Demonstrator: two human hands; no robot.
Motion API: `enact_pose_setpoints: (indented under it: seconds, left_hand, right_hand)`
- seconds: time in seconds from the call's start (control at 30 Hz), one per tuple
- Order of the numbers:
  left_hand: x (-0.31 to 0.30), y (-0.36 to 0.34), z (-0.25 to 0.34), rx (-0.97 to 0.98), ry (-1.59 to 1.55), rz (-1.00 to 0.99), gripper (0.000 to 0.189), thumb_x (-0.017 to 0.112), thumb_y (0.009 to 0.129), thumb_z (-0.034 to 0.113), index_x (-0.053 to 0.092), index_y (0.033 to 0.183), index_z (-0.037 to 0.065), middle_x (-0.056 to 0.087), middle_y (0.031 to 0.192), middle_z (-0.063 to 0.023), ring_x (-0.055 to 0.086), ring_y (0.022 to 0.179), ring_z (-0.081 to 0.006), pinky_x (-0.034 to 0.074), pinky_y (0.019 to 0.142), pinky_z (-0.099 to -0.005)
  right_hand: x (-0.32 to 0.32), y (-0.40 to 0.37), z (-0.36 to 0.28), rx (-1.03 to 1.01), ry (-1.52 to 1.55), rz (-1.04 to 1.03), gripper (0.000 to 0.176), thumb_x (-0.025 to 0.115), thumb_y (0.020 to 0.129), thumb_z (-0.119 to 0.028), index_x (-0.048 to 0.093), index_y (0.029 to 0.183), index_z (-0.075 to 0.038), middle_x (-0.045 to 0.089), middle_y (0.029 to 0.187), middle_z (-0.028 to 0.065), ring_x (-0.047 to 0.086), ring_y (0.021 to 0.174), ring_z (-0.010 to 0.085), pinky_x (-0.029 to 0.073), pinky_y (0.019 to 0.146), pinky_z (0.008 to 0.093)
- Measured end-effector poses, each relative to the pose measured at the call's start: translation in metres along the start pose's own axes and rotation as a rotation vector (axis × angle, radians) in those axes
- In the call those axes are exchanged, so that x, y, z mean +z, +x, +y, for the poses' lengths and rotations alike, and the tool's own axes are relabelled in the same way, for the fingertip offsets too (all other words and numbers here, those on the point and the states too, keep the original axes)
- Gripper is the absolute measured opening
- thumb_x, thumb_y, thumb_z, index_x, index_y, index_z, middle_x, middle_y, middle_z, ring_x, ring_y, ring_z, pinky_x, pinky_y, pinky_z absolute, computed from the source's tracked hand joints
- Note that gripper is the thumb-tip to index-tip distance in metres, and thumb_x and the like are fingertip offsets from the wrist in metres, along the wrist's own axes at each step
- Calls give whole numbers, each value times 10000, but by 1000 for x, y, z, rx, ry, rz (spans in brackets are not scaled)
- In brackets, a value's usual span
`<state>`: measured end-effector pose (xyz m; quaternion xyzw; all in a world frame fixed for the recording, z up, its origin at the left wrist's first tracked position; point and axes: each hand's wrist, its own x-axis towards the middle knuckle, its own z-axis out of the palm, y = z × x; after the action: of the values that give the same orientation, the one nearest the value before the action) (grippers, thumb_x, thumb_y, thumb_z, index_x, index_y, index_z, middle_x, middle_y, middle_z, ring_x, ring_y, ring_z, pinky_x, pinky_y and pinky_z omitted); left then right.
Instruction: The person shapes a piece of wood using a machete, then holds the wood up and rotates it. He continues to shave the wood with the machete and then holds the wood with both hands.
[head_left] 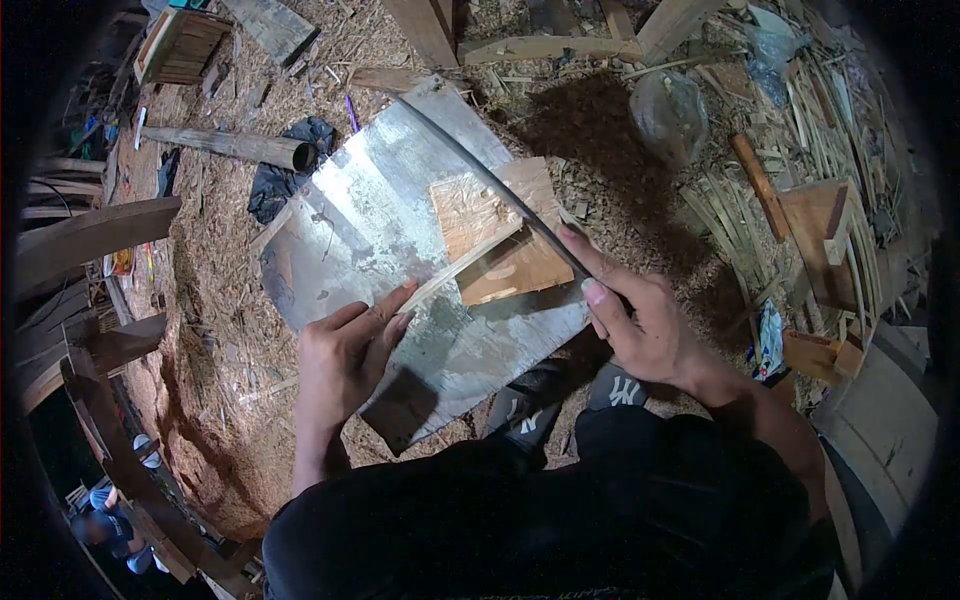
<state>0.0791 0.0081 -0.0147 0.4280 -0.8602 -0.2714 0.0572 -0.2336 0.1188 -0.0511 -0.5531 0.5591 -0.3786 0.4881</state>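
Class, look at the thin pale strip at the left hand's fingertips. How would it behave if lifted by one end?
The strip is long and very thin, so it would probably flex and sag. It looks like pale split wood, so likely light. Its flat shape suggests it would not roll off the metal sheet.

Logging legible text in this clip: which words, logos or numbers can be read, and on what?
"NY": white monogram on the black sandal.
"NY": same monogram, less clear, on the other sandal.
Print on the packet: too small to read.
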Motion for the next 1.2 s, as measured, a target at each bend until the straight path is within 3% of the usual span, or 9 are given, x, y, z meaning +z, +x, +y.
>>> enact_pose_setpoints:
  seconds: [0.13, 0.57, 0.63, 0.67, 0.73, 0.87, 1.07, 1.1, 1.2]
  left_hand:
    - [0, 2, 2, -54, -119, -19, 350, 723, 936, 98, 732, 1284, 131, 655, 665, -124, 603, 523, -187, 487, 517, -351]
    - [1, 3, 3, -57, -177, -4, 313, 716, 943, 74, 746, 1252, 111, 691, 697, -150, 630, 547, -169, 493, 525, -328]
    - [-1, 4, 6, -57, -138, -6, 311, 706, 944, 57, 746, 1248, 107, 690, 697, -150, 626, 549, -154, 491, 522, -324]
    - [1, 4, 6, -53, -138, -6, 311, 706, 944, 57, 746, 1248, 107, 690, 697, -150, 626, 549, -154, 491, 522, -324]
    - [5, 1, 6, -91, -200, 6, 296, 693, 948, 43, 750, 1235, 91, 689, 696, -151, 626, 557, -140, 490, 520, -320]
    - [2, 0, 9, -119, -184, -10, 274, 687, 956, 46, 755, 1219, 76, 695, 704, -158, 652, 586, -135, 496, 526, -310]
    - [2, 0, 13, -133, -202, -24, 281, 683, 946, 13, 745, 1218, 38, 733, 764, -169, 709, 659, -145, 539, 577, -297]
    - [1, 2, 17, -137, -199, -32, 281, 679, 944, 6, 745, 1217, 35, 737, 771, -170, 714, 668, -149, 545, 587, -296]
    - [1, 0, 16, -112, -177, -20, 285, 672, 945, -1, 743, 1219, 35, 741, 775, -174, 725, 684, -156, 551, 600, -295]
  right_hand:
    - [2, -1, 4, -201, 142, 120, 517, 455, 1053, -103, 407, 1566, -70, 597, 1432, 194, 611, 525, 105, 489, 481, 295]
    - [9, -2, 2, -95, 147, 126, 496, 425, 1079, -142, 408, 1572, -89, 680, 1304, 223, 560, 549, 72, 470, 492, 280]
    - [9, -1, 2, 103, 75, -13, 496, 363, 1089, -140, 382, 1575, -42, 559, 691, 16, 509, 571, 67, 425, 493, 246]
    - [6, -2, 2, 103, 73, -9, 496, 363, 1089, -140, 382, 1575, -42, 559, 691, 16, 509, 571, 67, 425, 493, 246]
    - [3, -3, 1, 86, 125, 0, 485, 387, 1089, -142, 396, 1551, 3, 653, 1359, 210, 573, 562, 86, 495, 514, 284]
    - [7, -6, 1, -120, 361, 172, 485, 388, 1096, -174, 399, 1553, -14, 587, 1431, 248, 569, 536, 100, 516, 516, 289]
    - [8, -3, 3, 29, 191, 72, 508, 334, 1106, -188, 341, 1600, -70, 506, 632, -10, 438, 534, 64, 415, 491, 257]
    - [1, -4, -7, 21, 254, 100, 486, 380, 1098, -210, 421, 1536, -2, 590, 1446, 196, 627, 580, 95, 545, 565, 237]
    - [8, -6, -4, 57, 147, 42, 488, 393, 1099, -208, 414, 1540, -1, 611, 1417, 206, 644, 598, 117, 558, 581, 280]
